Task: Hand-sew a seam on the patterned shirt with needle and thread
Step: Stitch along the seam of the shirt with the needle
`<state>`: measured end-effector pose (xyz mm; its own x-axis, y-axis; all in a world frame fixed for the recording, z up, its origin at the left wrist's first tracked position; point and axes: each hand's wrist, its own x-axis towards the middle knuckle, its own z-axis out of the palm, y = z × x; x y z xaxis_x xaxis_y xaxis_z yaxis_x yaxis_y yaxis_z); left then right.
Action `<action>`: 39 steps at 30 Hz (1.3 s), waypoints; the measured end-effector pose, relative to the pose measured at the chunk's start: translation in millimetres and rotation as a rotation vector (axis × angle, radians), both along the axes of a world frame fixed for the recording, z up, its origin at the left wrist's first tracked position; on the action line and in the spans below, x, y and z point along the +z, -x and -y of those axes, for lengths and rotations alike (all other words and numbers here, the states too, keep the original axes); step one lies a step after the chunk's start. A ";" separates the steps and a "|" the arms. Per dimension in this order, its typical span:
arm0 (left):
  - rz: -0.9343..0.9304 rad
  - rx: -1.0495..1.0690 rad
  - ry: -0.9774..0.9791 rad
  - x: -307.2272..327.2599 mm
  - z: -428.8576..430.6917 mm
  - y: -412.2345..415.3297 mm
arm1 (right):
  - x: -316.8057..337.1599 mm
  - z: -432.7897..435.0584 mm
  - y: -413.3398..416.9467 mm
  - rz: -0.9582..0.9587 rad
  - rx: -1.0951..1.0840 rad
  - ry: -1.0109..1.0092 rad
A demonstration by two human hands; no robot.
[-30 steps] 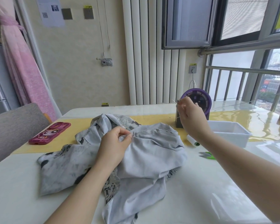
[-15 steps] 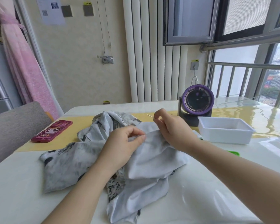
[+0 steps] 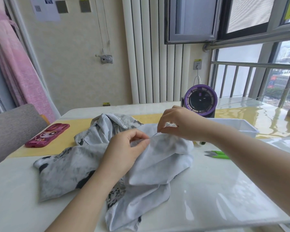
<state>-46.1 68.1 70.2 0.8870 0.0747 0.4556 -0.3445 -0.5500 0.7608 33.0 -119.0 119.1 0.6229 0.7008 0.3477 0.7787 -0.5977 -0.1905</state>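
A grey-and-white patterned shirt (image 3: 70, 166) lies crumpled in the middle of the white table (image 3: 216, 198). My left hand (image 3: 124, 151) pinches a fold of the shirt between thumb and fingers. Just right of it, my right hand (image 3: 179, 124) pinches a thin needle (image 3: 155, 134) whose tip points down-left into the fold at my left thumb. A short piece of thread shows under my right fingers; the rest is too fine to follow.
Green thread snips (image 3: 216, 154) lie right of the shirt. A white plastic tray (image 3: 241, 127) and a purple round fan (image 3: 200, 101) stand behind my right hand. A pink phone (image 3: 48, 135) lies on the yellow mat at the left. A grey chair (image 3: 10, 128) stands at the left edge.
My right hand came down from beside the fan to the shirt and now holds the needle at the fold. My left hand kept its pinch on the cloth.
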 end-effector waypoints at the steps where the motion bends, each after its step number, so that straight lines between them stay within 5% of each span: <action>1: -0.005 -0.003 0.005 -0.1 0.0 -0.1 | 1.8 -1.8 0.8 -0.012 0.005 0.028; 20: -0.116 -0.113 0.199 -5.0 -5.8 -3.4 | 13.9 -4.1 14.6 -0.349 0.002 -0.027; 39: -0.318 -0.329 0.500 -0.4 -2.7 4.1 | 12.0 -7.2 16.9 -0.407 -0.012 0.028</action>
<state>-50.2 70.8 69.8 0.9848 -0.0886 0.1495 -0.1510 -0.0099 0.9885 16.1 -111.9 131.1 0.7138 0.6984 0.0521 0.6360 -0.6153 -0.4657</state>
